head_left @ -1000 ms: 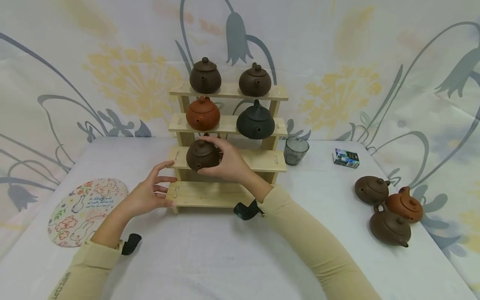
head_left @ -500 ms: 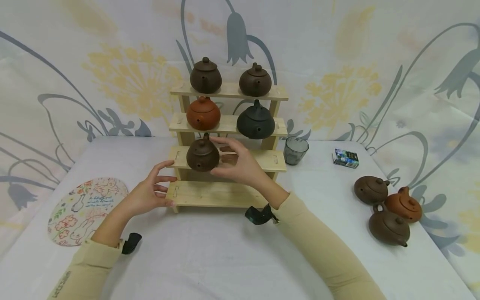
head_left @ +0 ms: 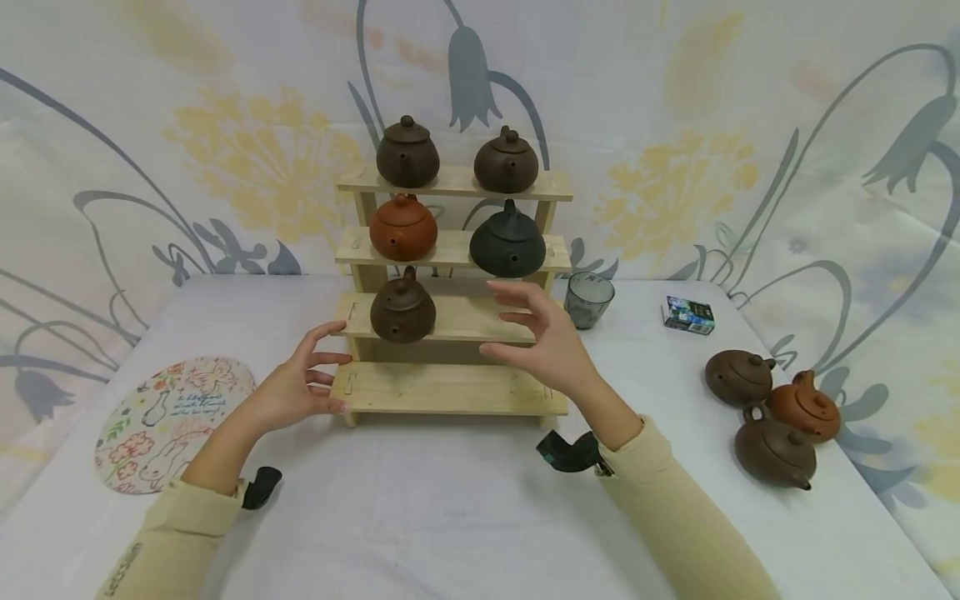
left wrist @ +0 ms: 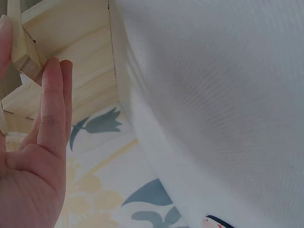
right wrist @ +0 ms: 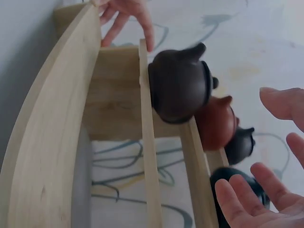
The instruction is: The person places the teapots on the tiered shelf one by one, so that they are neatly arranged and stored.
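A dark brown teapot [head_left: 402, 312] stands on the left part of the second board from the bottom of a wooden stepped stand [head_left: 450, 388]. My right hand [head_left: 543, 337] hovers in front of the stand's right part, holding nothing, with fingers spread and apart from the teapot. At the stand's left end, my left hand [head_left: 292, 387] touches the board ends with its fingertips; in the left wrist view its fingers [left wrist: 52, 104] look nearly straight. Higher up sit an orange-red teapot [head_left: 403, 229], a black-green teapot [head_left: 507, 242] and two dark brown teapots, one left [head_left: 407, 154] and one right [head_left: 506, 162].
Beside the stand's right end is a grey glass [head_left: 588, 300], with a small dark box [head_left: 688, 316] farther right. Two brown teapots and an orange teapot [head_left: 806, 408] cluster at the table's right edge. A round patterned mat [head_left: 172, 425] lies on the left.
My right hand has let go of the dark brown teapot on the second board and drawn back to the right. The teapot stays in place, and my left hand has not moved.
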The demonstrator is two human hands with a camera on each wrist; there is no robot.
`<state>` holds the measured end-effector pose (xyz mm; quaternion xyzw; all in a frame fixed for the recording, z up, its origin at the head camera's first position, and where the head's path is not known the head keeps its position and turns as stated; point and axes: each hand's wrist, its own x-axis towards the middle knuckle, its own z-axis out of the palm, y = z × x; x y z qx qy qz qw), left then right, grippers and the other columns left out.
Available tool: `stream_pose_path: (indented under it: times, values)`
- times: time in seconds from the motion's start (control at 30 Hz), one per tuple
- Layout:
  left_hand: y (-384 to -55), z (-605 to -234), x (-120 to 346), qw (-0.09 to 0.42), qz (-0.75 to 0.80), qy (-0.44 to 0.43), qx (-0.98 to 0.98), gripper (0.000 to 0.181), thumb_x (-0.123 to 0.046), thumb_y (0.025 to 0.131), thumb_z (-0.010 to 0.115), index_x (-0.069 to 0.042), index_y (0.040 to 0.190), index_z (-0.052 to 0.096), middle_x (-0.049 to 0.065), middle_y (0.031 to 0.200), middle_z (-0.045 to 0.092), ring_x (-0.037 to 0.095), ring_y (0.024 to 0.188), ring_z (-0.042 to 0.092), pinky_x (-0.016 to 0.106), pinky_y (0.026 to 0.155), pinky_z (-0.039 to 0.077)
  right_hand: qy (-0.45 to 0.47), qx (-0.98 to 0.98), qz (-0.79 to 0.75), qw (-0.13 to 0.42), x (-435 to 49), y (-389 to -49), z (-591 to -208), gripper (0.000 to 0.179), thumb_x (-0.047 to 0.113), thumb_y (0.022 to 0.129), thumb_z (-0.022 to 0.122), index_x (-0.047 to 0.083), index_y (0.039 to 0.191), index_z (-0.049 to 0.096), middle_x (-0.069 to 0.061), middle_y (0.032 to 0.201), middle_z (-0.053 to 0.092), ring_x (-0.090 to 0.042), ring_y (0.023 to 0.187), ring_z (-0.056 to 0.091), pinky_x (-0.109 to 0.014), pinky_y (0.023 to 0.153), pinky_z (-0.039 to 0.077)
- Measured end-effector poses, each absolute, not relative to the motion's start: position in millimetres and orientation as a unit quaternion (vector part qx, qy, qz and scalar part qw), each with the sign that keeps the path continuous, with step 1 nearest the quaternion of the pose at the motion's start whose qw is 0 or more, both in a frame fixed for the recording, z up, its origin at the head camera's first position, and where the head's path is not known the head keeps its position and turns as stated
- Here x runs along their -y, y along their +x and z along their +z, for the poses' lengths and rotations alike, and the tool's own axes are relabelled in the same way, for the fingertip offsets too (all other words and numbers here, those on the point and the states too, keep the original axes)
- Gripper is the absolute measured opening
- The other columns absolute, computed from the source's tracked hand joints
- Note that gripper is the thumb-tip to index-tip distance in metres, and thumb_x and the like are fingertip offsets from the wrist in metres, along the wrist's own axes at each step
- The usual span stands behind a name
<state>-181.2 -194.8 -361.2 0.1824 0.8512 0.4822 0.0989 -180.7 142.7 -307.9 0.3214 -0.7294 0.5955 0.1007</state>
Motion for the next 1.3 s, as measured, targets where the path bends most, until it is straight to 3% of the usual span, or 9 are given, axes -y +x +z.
stream_pose_path:
  times: [0.1,0.37,0.57,0.73,1.1,1.3]
  values:
    - [-181,-360,195,0.098,0.482,0.179,-0.852,0.104,0.003,0.071,0.078,-0.022,0.147,0.012,0.028,0.13,0.047,0.033,0.095,0.057,0.034,0.074,0.05,0.314,0.732,0.592,0.121,-155,-175,-309,0.064,-0.016,0.069,0.073,-0.007,0.127,0.047,-0.011,0.128,0.049,-0.034,0.117,0.045,-0.049,0.092,0.041]
    - [-180,-359,196,0.1,0.486,0.174,-0.851,0.105,0.002,0.071,0.078,-0.022,0.147,0.011,0.028,0.13,0.046,0.032,0.094,0.056,0.032,0.073,0.05,0.258,0.749,0.592,0.149,-191,-166,-315,0.061,-0.021,0.069,0.07,-0.01,0.124,0.048,-0.014,0.126,0.051,-0.028,0.114,0.047,-0.036,0.091,0.043]
    - [-180,-359,196,0.1,0.486,0.174,-0.851,0.104,0.004,0.071,0.077,-0.022,0.147,0.011,0.029,0.13,0.046,0.033,0.096,0.057,0.033,0.074,0.05,0.228,0.758,0.586,0.172,-213,-160,-320,0.06,-0.02,0.07,0.069,-0.002,0.124,0.052,-0.007,0.122,0.053,-0.016,0.112,0.051,-0.031,0.091,0.043]
    - [-180,-360,195,0.1,0.484,0.177,-0.851,0.104,0.004,0.071,0.077,-0.022,0.147,0.011,0.029,0.13,0.046,0.033,0.095,0.057,0.033,0.073,0.05,0.2,0.768,0.575,0.199,-231,-151,-326,0.058,-0.021,0.069,0.069,0.001,0.121,0.055,-0.005,0.121,0.054,-0.014,0.111,0.051,-0.027,0.09,0.044]
    - [-181,-361,194,0.102,0.489,0.181,-0.847,0.103,0.005,0.071,0.077,-0.021,0.147,0.012,0.029,0.13,0.046,0.034,0.096,0.057,0.033,0.073,0.05,0.149,0.794,0.536,0.245,-276,-126,-341,0.055,-0.027,0.066,0.066,-0.015,0.117,0.05,0.002,0.119,0.055,-0.011,0.109,0.052,-0.019,0.087,0.044]
    - [-181,-361,194,0.1,0.483,0.177,-0.852,0.103,0.005,0.071,0.077,-0.022,0.147,0.012,0.029,0.13,0.046,0.034,0.097,0.057,0.035,0.074,0.05,0.089,0.829,0.489,0.257,-299,-114,-345,0.055,-0.022,0.068,0.07,-0.009,0.119,0.052,0.009,0.117,0.053,-0.002,0.105,0.051,-0.014,0.084,0.043]
